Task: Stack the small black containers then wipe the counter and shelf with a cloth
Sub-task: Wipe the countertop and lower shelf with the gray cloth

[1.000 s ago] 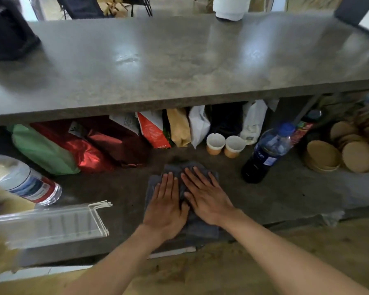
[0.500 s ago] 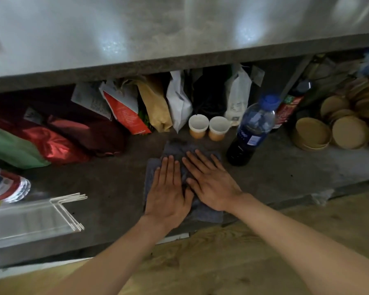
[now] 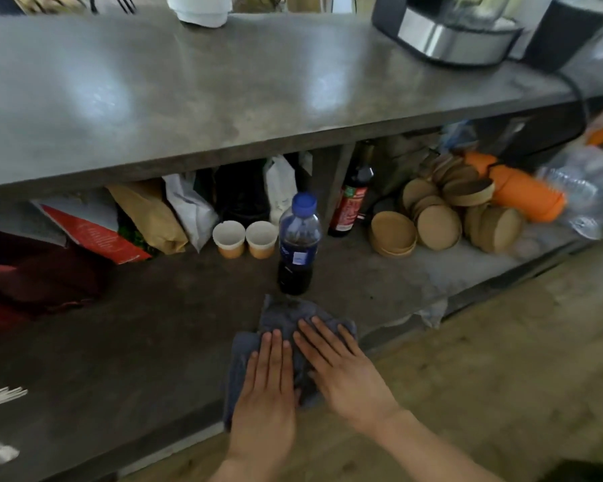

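A dark grey cloth [image 3: 282, 316] lies on the lower shelf [image 3: 136, 335], near its front edge and just in front of a cola bottle [image 3: 298, 245]. My left hand [image 3: 267, 387] and my right hand [image 3: 342, 370] rest flat on the cloth side by side, palms down, fingers straight and pointing toward the back of the shelf. Part of the cloth hangs past the shelf's front edge under my left hand. The grey counter [image 3: 223, 92] runs above the shelf. No small black containers are in view.
Behind the cloth stand two paper cups [image 3: 228, 238], leaning bags [image 3: 147, 217] and a dark sauce bottle [image 3: 352, 200]. Brown paper bowls [image 3: 394, 234] and an orange stack [image 3: 523, 193] lie to the right, a red bag [image 3: 32, 273] to the left. An appliance [image 3: 453, 33] sits on the counter's right end.
Both hands have slid the cloth to the right along the shelf, from in front of the paper cups to in front of the cola bottle. The view has swung right and up.
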